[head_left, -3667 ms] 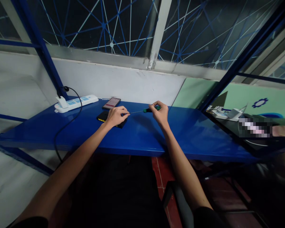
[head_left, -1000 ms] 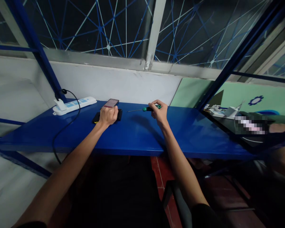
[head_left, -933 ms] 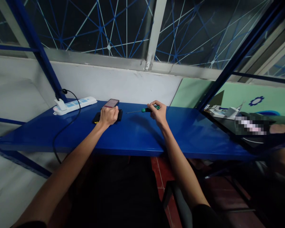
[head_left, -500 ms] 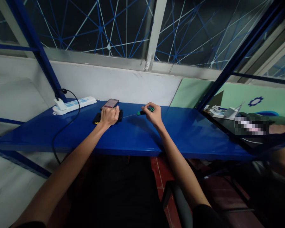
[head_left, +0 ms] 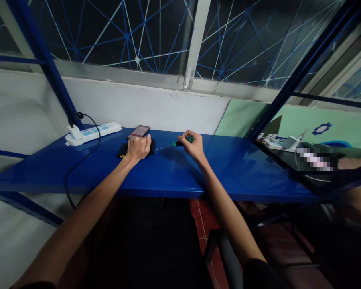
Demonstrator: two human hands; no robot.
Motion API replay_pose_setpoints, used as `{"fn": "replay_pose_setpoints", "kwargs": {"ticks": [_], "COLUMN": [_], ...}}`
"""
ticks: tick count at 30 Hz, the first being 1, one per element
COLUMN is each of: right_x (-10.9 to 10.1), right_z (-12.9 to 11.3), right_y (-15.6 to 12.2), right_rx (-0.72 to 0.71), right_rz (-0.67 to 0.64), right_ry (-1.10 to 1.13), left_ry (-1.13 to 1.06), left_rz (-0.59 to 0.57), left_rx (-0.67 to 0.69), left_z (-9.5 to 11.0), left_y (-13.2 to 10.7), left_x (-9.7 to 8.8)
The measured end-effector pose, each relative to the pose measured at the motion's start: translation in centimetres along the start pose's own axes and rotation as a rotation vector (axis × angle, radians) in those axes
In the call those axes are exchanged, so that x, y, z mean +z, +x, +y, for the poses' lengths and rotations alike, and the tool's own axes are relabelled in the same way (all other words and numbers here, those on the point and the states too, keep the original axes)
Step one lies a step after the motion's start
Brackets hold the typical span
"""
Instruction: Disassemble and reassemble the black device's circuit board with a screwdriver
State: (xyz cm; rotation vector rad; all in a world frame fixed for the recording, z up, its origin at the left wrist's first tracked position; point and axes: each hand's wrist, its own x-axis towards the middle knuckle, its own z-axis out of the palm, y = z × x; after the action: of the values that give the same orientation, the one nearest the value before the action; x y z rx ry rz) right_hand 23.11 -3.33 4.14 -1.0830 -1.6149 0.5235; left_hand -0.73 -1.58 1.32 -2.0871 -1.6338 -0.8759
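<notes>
My left hand lies curled over a flat black device on the blue shelf, holding it down. My right hand is closed round the green handle of a thin screwdriver. The screwdriver's metal shaft points left, with its tip close to the right end of the black device. A phone with a lit pink screen rests just behind the left hand.
A white power strip with a plugged-in black cable sits at the shelf's left rear. To the right, behind a blue frame post, another bench holds white items and a person's arm. A white wall backs the shelf.
My right hand has brought the screwdriver leftward, so its tip now sits near the black device. Earlier my left hand slid the device back towards the phone; it has stayed put since.
</notes>
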Motion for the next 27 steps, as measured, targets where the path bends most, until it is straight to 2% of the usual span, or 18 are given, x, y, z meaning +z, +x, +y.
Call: {"fn": "replay_pose_setpoints", "kwargs": {"ticks": [7, 11, 16, 22, 24, 27], "right_x": [-0.7, -0.7, -0.8, -1.0, -1.3, -2.0], "right_z": [-0.3, -0.1, 0.5, 1.4, 1.6, 1.6], "right_y": [0.0, 0.1, 0.1, 0.4, 0.2, -0.5], "right_rx": [0.027, 0.050, 0.063, 0.043, 0.057, 0.154], "right_rz": [-0.167, -0.187, -0.156, -0.127, -0.157, -0.303], "right_ry": [0.173, 0.213, 0.085, -0.268, -0.304, -0.162], "left_ry": [0.031, 0.064, 0.052, 0.088, 0.100, 0.114], "left_rz": [-0.034, -0.029, -0.103, -0.159, -0.166, -0.171], "left_rx": [-0.045, -0.046, -0.067, -0.013, 0.022, 0.073], "left_z": [-0.2, -0.1, 0.2, 0.5, 0.5, 0.5], "left_y": [0.1, 0.1, 0.0, -0.3, -0.4, -0.5], "left_x": [-0.2, -0.2, 0.0, 0.6, 0.8, 1.0]}}
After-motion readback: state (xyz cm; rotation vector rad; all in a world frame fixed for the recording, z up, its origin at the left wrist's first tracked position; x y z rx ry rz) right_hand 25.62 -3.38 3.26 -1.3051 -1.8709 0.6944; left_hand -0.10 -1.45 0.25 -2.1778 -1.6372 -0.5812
